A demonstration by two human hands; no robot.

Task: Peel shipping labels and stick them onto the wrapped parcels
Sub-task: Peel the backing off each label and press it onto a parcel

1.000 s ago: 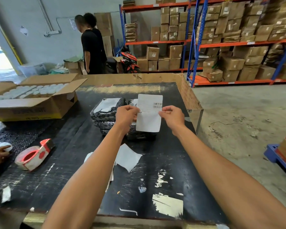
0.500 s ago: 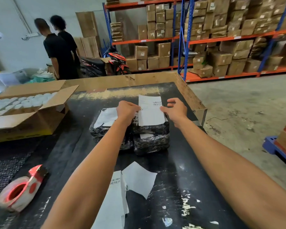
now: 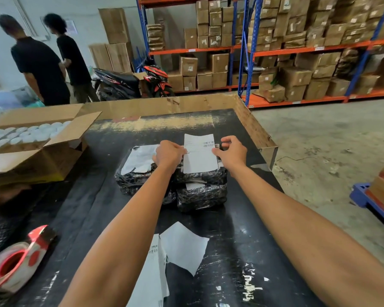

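Near the centre of the frame, a white shipping label (image 3: 200, 156) lies on top of a black wrapped parcel (image 3: 201, 176), which sits stacked on a second parcel (image 3: 201, 197) on the black table (image 3: 242, 218). The left hand (image 3: 169, 154) pinches the label's left edge with curled fingers; the right hand (image 3: 232, 150) holds the right edge with thumb and fingertips, the other fingers arched above it. Just left of the stack lies another wrapped parcel (image 3: 138, 171) with a pale sheet on top. Lower in the frame, loose label sheets (image 3: 182, 247) lie on the table. A red tape dispenser (image 3: 18, 262) sits at lower left, an open cardboard box (image 3: 31, 149) at upper left.
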